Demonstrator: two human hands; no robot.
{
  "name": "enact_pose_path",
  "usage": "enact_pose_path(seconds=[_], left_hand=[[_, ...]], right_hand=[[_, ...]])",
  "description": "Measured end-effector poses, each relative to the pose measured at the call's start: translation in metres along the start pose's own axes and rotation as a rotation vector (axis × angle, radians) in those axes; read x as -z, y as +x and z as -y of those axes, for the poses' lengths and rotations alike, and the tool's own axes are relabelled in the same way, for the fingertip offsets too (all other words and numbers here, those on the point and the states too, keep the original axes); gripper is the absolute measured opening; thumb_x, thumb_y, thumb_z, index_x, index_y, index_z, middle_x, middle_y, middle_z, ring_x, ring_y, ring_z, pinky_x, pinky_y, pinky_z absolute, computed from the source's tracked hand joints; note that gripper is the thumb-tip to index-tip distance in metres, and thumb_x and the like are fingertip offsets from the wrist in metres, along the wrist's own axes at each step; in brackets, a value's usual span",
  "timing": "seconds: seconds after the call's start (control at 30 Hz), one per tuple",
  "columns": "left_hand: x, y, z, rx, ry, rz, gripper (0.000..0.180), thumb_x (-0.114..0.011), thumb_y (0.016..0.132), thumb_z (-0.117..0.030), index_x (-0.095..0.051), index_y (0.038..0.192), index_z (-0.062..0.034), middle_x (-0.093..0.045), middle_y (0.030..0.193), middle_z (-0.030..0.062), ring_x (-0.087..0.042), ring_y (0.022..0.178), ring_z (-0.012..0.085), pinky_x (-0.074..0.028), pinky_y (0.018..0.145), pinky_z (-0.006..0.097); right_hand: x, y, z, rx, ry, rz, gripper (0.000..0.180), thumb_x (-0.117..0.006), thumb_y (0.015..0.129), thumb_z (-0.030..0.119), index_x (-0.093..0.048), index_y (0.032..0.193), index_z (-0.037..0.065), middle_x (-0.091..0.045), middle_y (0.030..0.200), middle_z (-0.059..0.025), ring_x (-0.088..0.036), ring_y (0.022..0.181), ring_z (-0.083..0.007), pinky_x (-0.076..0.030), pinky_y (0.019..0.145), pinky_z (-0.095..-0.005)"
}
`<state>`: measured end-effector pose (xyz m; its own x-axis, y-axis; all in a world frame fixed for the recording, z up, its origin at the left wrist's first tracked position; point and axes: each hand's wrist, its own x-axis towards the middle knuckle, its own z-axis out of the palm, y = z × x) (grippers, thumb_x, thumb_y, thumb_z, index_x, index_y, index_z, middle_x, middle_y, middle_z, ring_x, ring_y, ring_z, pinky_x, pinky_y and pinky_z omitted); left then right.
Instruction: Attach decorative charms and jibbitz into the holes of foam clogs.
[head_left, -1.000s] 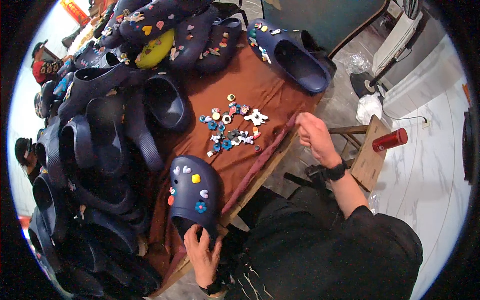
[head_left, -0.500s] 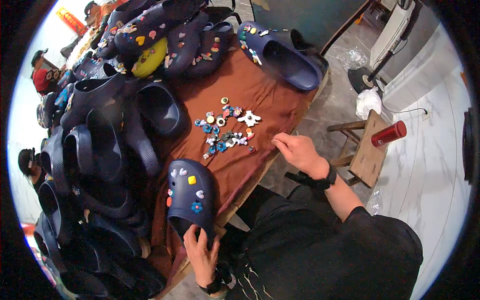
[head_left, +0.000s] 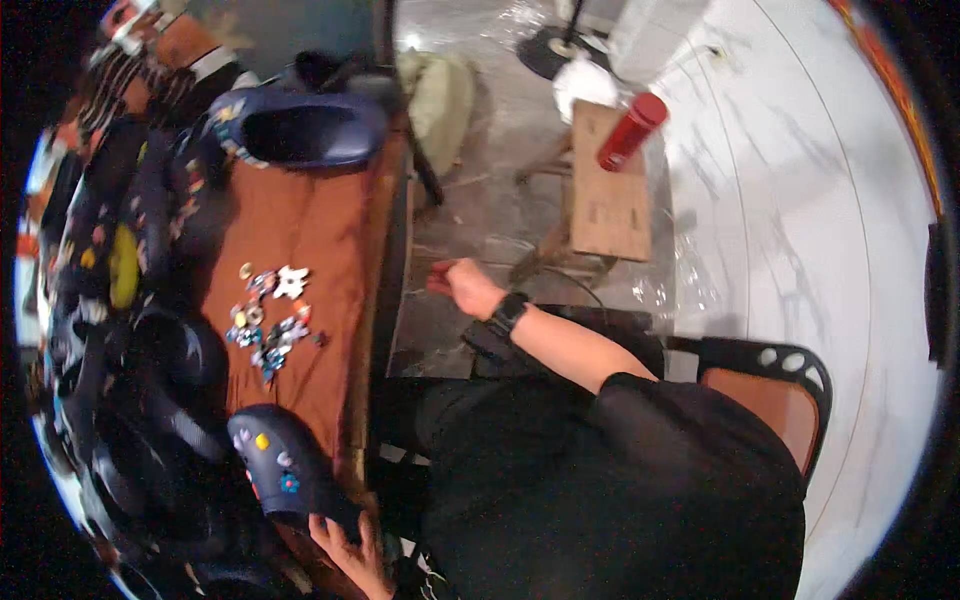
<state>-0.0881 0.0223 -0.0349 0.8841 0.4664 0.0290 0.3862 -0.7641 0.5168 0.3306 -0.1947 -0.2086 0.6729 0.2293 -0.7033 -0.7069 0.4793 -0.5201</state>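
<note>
A dark blue clog (head_left: 285, 455) with small charms on its top lies near the front of the brown cloth (head_left: 290, 215). My left hand (head_left: 350, 555) grips it at the heel, its fingers bent over the opening's edge. Past the table's right edge my right hand (head_left: 465, 287) hangs over the floor with curled fingers; blur hides whether anything is in them. Beyond the clog, a loose heap of small charms (head_left: 270, 335), white, blue and red among them, rests on the cloth. Another blue clog (head_left: 355, 140) with charms sits at the far end.
Many dark clogs (head_left: 130, 420) are piled along the left side. To the right stands a low wooden stool (head_left: 615, 225) bearing a red bottle (head_left: 633, 132). A black-framed chair (head_left: 800, 365) is close behind my right arm. A white bag (head_left: 583, 88) lies beyond the stool.
My view has swung to the right, so the table appears farther left. My right hand has moved off the table edge toward the stool. The left hand stays at the clog's heel.
</note>
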Motion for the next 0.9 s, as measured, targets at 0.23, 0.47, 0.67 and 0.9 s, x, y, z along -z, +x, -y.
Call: enact_pose_path(seconds=[0.23, 0.47, 0.67, 0.9], left_hand=[[0.003, 0.013, -0.026, -0.105, 0.062, -0.121, 0.043, -0.078, 0.077, -0.006, -0.056, 0.115, -0.0014, -0.046, 0.137, 0.0247, -0.047, 0.123, 0.0427, -0.037, 0.104, 0.051], [-0.008, 0.028, -0.049, -0.064, 0.083, -0.146, 0.054, -0.075, 0.080, -0.021, -0.055, 0.127, -0.0038, -0.052, 0.128, 0.0186, -0.050, 0.118, 0.0390, -0.043, 0.099, 0.047], [-0.026, 0.026, -0.046, -0.035, -0.018, -0.159, 0.063, -0.072, 0.083, -0.019, -0.047, 0.140, -0.0084, -0.045, 0.137, 0.0193, -0.046, 0.126, 0.0384, -0.041, 0.101, 0.049], [-0.012, 0.024, -0.071, 0.066, 0.019, -0.121, 0.054, -0.071, 0.082, -0.019, -0.053, 0.132, -0.0074, -0.045, 0.133, 0.0209, -0.045, 0.121, 0.0400, -0.040, 0.098, 0.049]], right_hand=[[-0.037, 0.004, -0.008, 0.544, -0.719, 0.340, 0.027, -0.056, 0.090, 0.005, -0.070, 0.113, 0.004, -0.072, 0.097, -0.0140, -0.066, 0.087, -0.0252, -0.052, 0.079, -0.0402], [-0.151, -0.039, 0.000, 0.841, -0.953, 0.575, 0.026, -0.056, 0.091, 0.007, -0.070, 0.112, 0.004, -0.072, 0.097, -0.0131, -0.066, 0.087, -0.0249, -0.052, 0.079, -0.0399], [-0.168, -0.059, -0.031, 0.790, -1.094, 0.715, 0.025, -0.056, 0.091, 0.009, -0.069, 0.111, 0.003, -0.071, 0.098, -0.0124, -0.066, 0.087, -0.0246, -0.052, 0.078, -0.0397], [-0.180, -0.090, -0.081, 0.661, -1.213, 0.910, 0.024, -0.056, 0.092, 0.010, -0.069, 0.111, 0.003, -0.071, 0.099, -0.0116, -0.065, 0.087, -0.0243, -0.052, 0.078, -0.0394]])
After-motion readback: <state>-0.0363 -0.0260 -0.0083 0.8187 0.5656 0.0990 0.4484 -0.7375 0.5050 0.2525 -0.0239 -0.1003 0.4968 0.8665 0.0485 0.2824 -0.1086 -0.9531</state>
